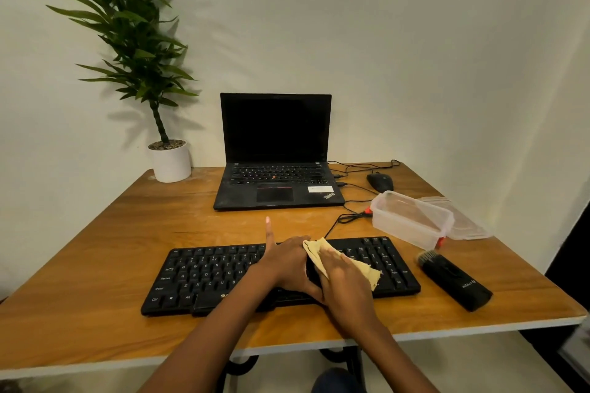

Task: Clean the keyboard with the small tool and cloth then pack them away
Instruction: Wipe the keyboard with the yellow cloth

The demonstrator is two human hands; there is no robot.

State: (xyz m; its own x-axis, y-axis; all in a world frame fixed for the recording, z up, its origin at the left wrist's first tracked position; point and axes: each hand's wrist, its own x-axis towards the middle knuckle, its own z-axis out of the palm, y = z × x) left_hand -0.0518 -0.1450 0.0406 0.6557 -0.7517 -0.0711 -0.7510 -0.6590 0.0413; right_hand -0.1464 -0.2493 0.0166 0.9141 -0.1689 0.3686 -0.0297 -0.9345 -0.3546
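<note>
Right hand (344, 281) flat, pressing cloth (360, 268) onto keyboard (204, 274), left hand (287, 262) braced alongside, grip unclear; looks mid-wipe, small tool (453, 281) on desk (127, 233) beside keyboard, open box (412, 220) apparently empty, packing not started.

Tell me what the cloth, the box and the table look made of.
Cloth: probably soft woven fabric, matte pale yellow; it creases and its edge looks frayed.
Box: clear plastic, slightly glossy; the table shows through its walls.
Table: wood or wood-look laminate, satin orange-brown; grain lines run across it and a pale band edges it, so I cannot tell which.
</note>
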